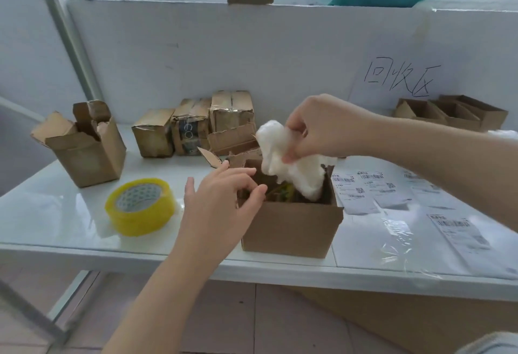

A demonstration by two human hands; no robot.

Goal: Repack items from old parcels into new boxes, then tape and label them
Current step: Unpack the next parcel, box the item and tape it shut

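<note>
An open brown cardboard box (291,224) stands at the table's front edge, with something yellow-green (284,192) showing inside. My right hand (322,126) grips a wad of white soft padding (283,163) whose lower end hangs into the box. My left hand (221,199) rests at the box's left rim, fingertips curled over the left flap. A roll of yellow packing tape (140,206) lies flat to the left. Several printed shipping labels (370,188) lie to the right of the box.
Three taped old parcels (193,126) stand at the back against the white wall. An opened empty carton (84,146) stands at the left. Flattened cartons (454,113) sit at the far right under handwritten characters. Clear plastic film (400,238) lies over the labels.
</note>
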